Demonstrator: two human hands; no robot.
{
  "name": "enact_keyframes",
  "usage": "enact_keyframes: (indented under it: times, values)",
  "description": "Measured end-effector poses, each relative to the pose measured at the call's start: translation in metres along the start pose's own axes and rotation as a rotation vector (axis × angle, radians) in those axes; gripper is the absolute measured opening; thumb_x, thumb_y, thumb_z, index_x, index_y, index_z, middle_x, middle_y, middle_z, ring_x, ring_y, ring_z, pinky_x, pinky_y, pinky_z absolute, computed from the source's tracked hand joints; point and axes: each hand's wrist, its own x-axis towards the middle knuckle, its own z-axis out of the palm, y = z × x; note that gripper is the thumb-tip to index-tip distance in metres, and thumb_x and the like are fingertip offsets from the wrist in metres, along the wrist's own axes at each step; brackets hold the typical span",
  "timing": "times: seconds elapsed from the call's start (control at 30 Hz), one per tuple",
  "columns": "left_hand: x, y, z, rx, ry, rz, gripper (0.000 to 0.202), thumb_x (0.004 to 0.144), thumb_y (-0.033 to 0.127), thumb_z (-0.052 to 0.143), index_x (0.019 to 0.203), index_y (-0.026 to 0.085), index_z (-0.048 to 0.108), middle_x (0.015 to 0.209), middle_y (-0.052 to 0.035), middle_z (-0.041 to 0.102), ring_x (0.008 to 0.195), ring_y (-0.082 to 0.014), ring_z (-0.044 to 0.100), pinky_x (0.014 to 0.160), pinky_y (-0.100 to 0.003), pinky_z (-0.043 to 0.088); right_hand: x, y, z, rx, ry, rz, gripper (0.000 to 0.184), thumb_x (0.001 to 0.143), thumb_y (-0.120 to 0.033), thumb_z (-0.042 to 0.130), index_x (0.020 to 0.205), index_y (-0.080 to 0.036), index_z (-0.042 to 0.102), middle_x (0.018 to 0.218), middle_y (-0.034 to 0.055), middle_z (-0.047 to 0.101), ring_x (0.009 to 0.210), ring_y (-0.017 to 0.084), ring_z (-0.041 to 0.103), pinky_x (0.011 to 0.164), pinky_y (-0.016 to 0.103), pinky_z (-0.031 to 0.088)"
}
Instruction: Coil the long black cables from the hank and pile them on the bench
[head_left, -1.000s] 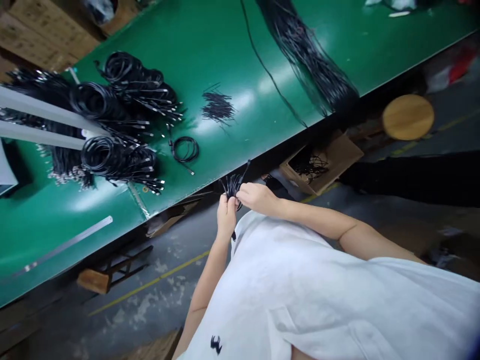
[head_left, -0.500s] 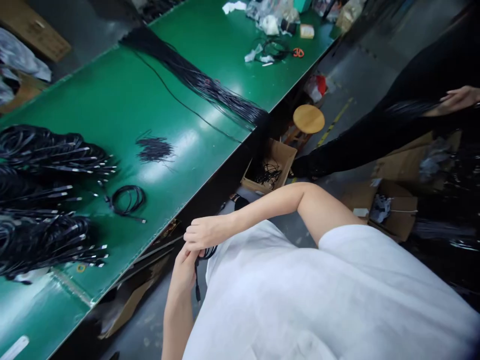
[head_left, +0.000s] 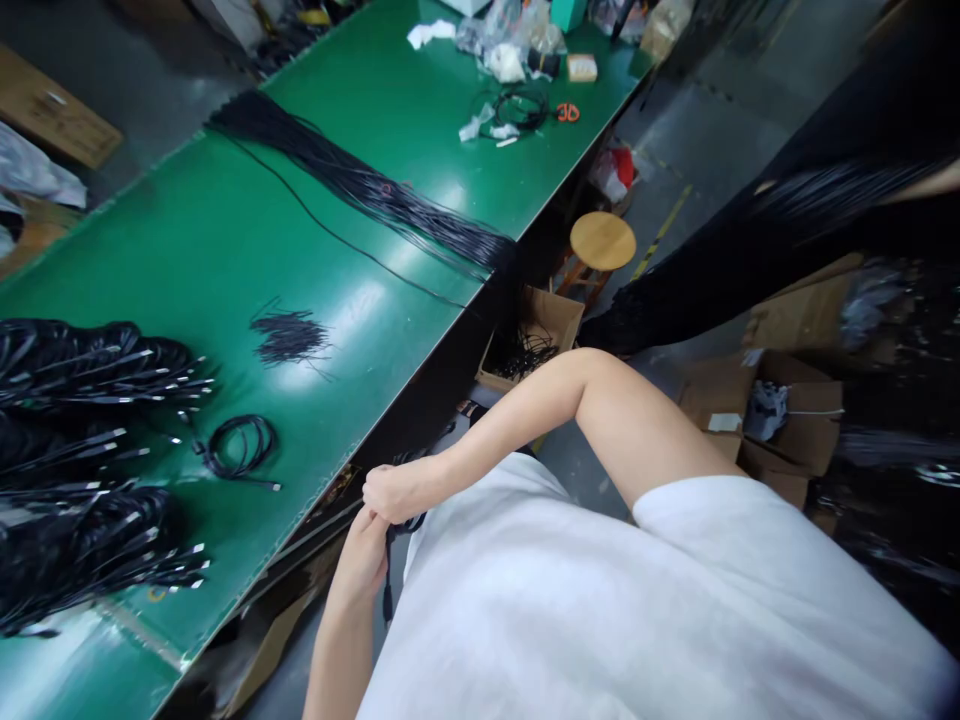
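Note:
My left hand is closed in a grip beside the table's front edge, close to the white shirt. My right hand is curled just above it, the two touching. A coiled black cable shows partly behind the fingers, most of it hidden by the hands and shirt. One end of it hangs below, by the left wrist. On the green table to the left lie a single coiled cable, a pile of short black ties and several bundles of coiled cables with metal plugs.
A long bundle of black cables lies across the table. Orange-handled scissors and plastic bags sit at the far end. Beside the table are a cardboard box and a wooden stool. Another person in dark clothes stands at right.
The camera view has shifted, so the table things sit lower and further left. My right fingers have curled more tightly over the left hand. The other person's arm has moved.

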Motion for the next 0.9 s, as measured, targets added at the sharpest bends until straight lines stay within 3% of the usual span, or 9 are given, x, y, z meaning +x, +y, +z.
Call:
enact_keyframes:
  times: [0.17, 0.27, 0.4, 0.53, 0.63, 0.7, 0.8, 0.9]
  values:
    - [0.014, 0.001, 0.005, -0.061, 0.038, 0.030, 0.032, 0.074, 0.031, 0.060, 0.103, 0.025, 0.072, 0.110, -0.0061, 0.074, 0.112, -0.0283, 0.065, 0.087, -0.040, 0.056, 0.011, 0.009, 0.022, 0.306, -0.007, 0.213, 0.032, 0.095, -0.007, 0.040, 0.089, -0.012, 0.072, 0.100, 0.0138, 0.072, 0.089, 0.022, 0.065, 0.066, 0.033, 0.046]
    - [0.020, 0.001, 0.009, -0.030, 0.091, 0.099, 0.053, 0.073, 0.023, 0.061, 0.126, 0.027, 0.063, 0.130, -0.0057, 0.066, 0.129, -0.0258, 0.056, 0.102, -0.038, 0.050, 0.011, 0.015, 0.029, 0.442, 0.009, 0.394, 0.029, 0.093, -0.008, 0.041, 0.093, -0.009, 0.070, 0.099, 0.0161, 0.072, 0.089, 0.023, 0.067, 0.066, 0.033, 0.048]
    - [0.027, 0.001, 0.007, 0.105, 0.007, 0.173, 0.077, 0.073, 0.031, 0.070, 0.146, 0.026, 0.044, 0.139, -0.0093, 0.059, 0.131, -0.0265, 0.053, 0.104, -0.035, 0.047, 0.006, 0.020, 0.030, 0.588, 0.010, 0.549, 0.026, 0.091, -0.007, 0.042, 0.098, -0.005, 0.067, 0.099, 0.0187, 0.071, 0.093, 0.026, 0.068, 0.070, 0.036, 0.050]
    - [0.037, 0.010, -0.008, 0.589, 0.011, 0.387, 0.061, 0.079, 0.033, 0.064, 0.138, 0.021, 0.053, 0.127, -0.0115, 0.063, 0.123, -0.0281, 0.055, 0.106, -0.043, 0.042, 0.004, 0.021, 0.035, 0.586, 0.045, 0.544, 0.029, 0.092, -0.009, 0.039, 0.108, -0.003, 0.063, 0.104, 0.0193, 0.069, 0.098, 0.026, 0.067, 0.072, 0.037, 0.050]
    - [0.042, 0.020, -0.016, 1.031, 0.191, 0.555, 0.046, 0.079, 0.029, 0.063, 0.124, 0.019, 0.064, 0.124, -0.0167, 0.058, 0.123, -0.0347, 0.047, 0.107, -0.053, 0.032, 0.007, 0.021, 0.038, 0.522, 0.049, 0.500, 0.033, 0.091, -0.009, 0.038, 0.114, 0.000, 0.060, 0.105, 0.0194, 0.068, 0.096, 0.027, 0.067, 0.072, 0.038, 0.049]
    - [0.047, 0.024, -0.015, 1.139, 0.296, 0.625, 0.033, 0.079, 0.029, 0.064, 0.109, 0.017, 0.067, 0.127, -0.0193, 0.054, 0.127, -0.0381, 0.042, 0.107, -0.055, 0.027, 0.009, 0.021, 0.039, 0.494, 0.029, 0.451, 0.031, 0.091, -0.009, 0.037, 0.108, -0.001, 0.062, 0.102, 0.0192, 0.068, 0.094, 0.027, 0.067, 0.073, 0.038, 0.048]
    - [0.057, 0.020, -0.002, 0.926, 0.352, 0.575, 0.012, 0.079, 0.026, 0.063, 0.086, 0.016, 0.060, 0.113, -0.0178, 0.059, 0.116, -0.0343, 0.049, 0.099, -0.049, 0.035, 0.012, 0.026, 0.040, 0.470, -0.028, 0.411, 0.030, 0.091, -0.008, 0.036, 0.100, -0.003, 0.064, 0.100, 0.0194, 0.067, 0.097, 0.027, 0.065, 0.077, 0.039, 0.047]
    - [0.059, 0.006, 0.016, 0.567, 0.345, 0.420, 0.029, 0.075, 0.024, 0.069, 0.099, 0.017, 0.054, 0.093, -0.0086, 0.062, 0.088, -0.0228, 0.060, 0.078, -0.035, 0.047, 0.011, 0.035, 0.047, 0.437, -0.105, 0.416, 0.030, 0.090, -0.007, 0.038, 0.101, -0.004, 0.066, 0.099, 0.0195, 0.068, 0.097, 0.027, 0.064, 0.078, 0.039, 0.047]
